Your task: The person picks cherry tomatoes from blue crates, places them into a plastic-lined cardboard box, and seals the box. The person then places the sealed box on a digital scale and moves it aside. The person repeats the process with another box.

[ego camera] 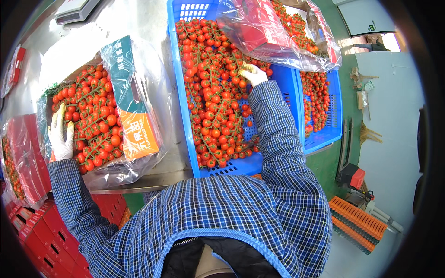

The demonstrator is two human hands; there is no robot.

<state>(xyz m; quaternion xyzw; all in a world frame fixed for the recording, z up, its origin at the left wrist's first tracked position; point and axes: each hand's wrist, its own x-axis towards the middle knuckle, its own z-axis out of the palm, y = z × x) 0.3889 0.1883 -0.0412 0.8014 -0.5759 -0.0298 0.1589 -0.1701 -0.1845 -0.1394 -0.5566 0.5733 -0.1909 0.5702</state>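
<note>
A white glove with yellowed fingertips covers my left hand [62, 133], which rests at the left side of an open carton lined with clear plastic, its fingers apart against the cherry tomatoes on the vine [94, 114]. The carton's green and orange flap [134, 100] lies folded out under the plastic. My right hand [253, 73], gloved too, reaches into a blue plastic crate [189, 139] of vine tomatoes [212, 90]. Its fingertips touch tomatoes near the crate's right side; whether they grip a stem cannot be told.
A plastic-wrapped red carton [264, 27] of tomatoes lies across the crates' far end. Another blue crate [323, 139] is at the right. A scale [74, 12] stands far left on the steel table [156, 34]. Red cartons [52, 239] are stacked at lower left.
</note>
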